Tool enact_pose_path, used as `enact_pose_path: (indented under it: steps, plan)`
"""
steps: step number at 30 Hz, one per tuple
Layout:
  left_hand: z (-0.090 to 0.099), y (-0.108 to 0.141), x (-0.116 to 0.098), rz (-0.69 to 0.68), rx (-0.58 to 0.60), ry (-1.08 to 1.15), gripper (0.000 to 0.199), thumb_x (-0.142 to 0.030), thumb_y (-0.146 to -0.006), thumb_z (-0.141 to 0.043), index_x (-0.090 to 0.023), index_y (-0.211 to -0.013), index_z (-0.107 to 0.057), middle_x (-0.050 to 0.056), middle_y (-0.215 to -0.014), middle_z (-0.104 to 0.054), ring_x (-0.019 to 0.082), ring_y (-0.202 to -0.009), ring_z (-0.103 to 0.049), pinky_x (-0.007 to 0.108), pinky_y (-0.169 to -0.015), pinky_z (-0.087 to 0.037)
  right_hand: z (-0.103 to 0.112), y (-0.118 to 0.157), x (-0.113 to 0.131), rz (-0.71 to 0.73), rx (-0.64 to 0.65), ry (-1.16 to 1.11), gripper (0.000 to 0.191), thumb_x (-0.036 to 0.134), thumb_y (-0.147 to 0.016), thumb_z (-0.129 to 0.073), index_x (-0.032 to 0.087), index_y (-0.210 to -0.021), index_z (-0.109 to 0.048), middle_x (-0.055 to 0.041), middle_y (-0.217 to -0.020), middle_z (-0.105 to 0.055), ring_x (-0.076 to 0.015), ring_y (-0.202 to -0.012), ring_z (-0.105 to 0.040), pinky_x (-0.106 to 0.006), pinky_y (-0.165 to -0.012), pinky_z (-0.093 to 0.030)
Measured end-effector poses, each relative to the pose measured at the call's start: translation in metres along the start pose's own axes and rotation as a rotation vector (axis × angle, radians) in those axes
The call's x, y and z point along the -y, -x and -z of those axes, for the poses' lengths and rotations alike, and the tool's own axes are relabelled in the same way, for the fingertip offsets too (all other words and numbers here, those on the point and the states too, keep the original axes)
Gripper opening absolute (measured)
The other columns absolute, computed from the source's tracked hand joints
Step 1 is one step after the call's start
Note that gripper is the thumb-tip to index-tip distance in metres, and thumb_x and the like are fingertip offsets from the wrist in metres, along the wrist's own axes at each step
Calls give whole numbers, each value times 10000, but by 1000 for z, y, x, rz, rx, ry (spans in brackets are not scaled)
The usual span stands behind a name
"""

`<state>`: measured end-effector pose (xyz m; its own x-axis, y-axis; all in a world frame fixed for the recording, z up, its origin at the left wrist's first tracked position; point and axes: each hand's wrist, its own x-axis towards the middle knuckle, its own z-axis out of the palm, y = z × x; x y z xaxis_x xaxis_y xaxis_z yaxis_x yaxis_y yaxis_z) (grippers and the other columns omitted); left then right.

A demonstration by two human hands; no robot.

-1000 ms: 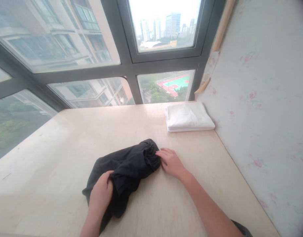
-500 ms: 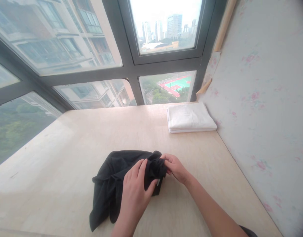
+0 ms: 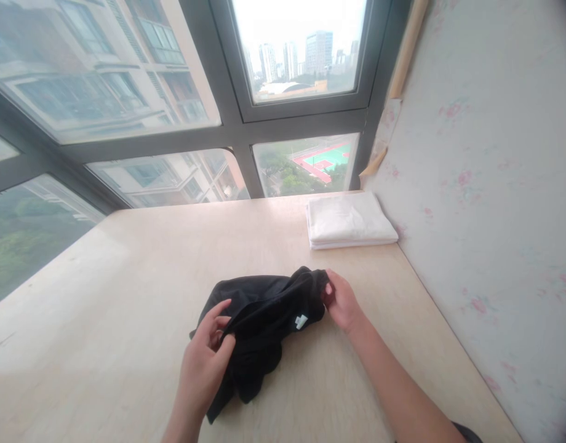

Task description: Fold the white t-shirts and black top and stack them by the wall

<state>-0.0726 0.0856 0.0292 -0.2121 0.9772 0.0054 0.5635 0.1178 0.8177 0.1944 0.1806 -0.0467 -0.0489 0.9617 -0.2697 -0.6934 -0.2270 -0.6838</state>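
Observation:
A crumpled black garment point(image 3: 264, 314) lies on the pale wooden surface, with a small white tag point(image 3: 301, 322) showing near its right end. My right hand point(image 3: 342, 301) pinches the garment's upper right edge, its fingertips partly hidden by the cloth. At the garment's left side is my left hand point(image 3: 209, 347), its thumb and fingers curled around a fold of the black cloth. Loose cloth hangs together in folds between and below the hands.
Folded white cloth point(image 3: 351, 220) rests at the back right of the wooden surface point(image 3: 139, 277), close to the floral-papered wall point(image 3: 486, 203). Grey window frames point(image 3: 306, 117) stand along the back and left.
My hands have moved apart, the left one leftward and the right one slightly right and up. The black cloth between them is stretched wider, and the white tag shows more fully.

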Motion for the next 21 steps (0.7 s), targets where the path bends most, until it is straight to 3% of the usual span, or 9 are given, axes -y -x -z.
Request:
enact_pose_path:
  steps: [2, 4, 6, 8, 12, 15, 21]
  plan:
    - [-7, 3, 5, -6, 79, -93, 508, -333, -858, -532, -235, -1356, -546, 81, -1105, -684, 203, -931, -690, 360, -842, -572, -3, 3, -1, 23, 72, 64, 243, 437, -783, -754, 220, -821, -650, -2, -765, -706, -165, -771, -663, -306, -772, -528]
    - [-13, 6, 9, -50, 143, -173, 487, -314, -856, -519, -243, -1335, -575, 94, -1234, -664, 239, -1086, -663, 424, -954, -540, -6, 6, -1, 40, 197, 153, 373, 392, -783, -760, 243, -1108, -653, -57, -1081, -740, -213, -1058, -670, -372, -957, -503]
    - [-17, 7, 10, -95, 151, -223, 477, -306, -858, -514, -245, -1326, -586, 92, -1297, -647, 257, -1195, -617, 462, -1042, -488, -7, 9, 0, 86, 298, 249, 465, 371, -795, -750, 259, -1225, -613, -80, -1272, -676, -235, -1239, -591, -420, -1071, -440]
    - [-17, 7, 9, -97, 128, -251, 486, -320, -864, -514, -252, -1342, -574, 90, -1289, -653, 262, -1199, -615, 465, -1030, -499, -7, 9, -1, 155, 299, 347, 454, 379, -818, -729, 267, -1240, -605, -81, -1332, -639, -235, -1296, -546, -434, -1113, -406]
    - [-15, 10, 5, -84, 100, -231, 496, -358, -864, -531, -259, -1350, -563, 92, -1190, -679, 246, -1063, -667, 399, -874, -573, -4, 5, -9, 284, 163, 554, 524, 412, -818, -727, 271, -1298, -570, -93, -1357, -605, -247, -1245, -573, -436, -1053, -457]
    - [-15, 15, 4, -82, 118, -159, 525, -370, -848, -557, -263, -1362, -548, 86, -1154, -672, 230, -1033, -667, 377, -871, -565, -2, 3, -15, 411, 83, 710, 585, 363, -783, -751, 274, -1330, -564, -85, -1337, -611, -252, -1168, -605, -426, -1007, -484]
    - [-4, 20, 5, 87, 54, 149, 553, -368, -816, -551, -221, -1349, -545, 89, -1123, -648, 209, -1022, -658, 339, -896, -548, 8, -2, -10, 504, -157, 768, 287, 275, -840, -615, 222, -1115, -675, -81, -1048, -706, -226, -911, -653, -381, -835, -534]
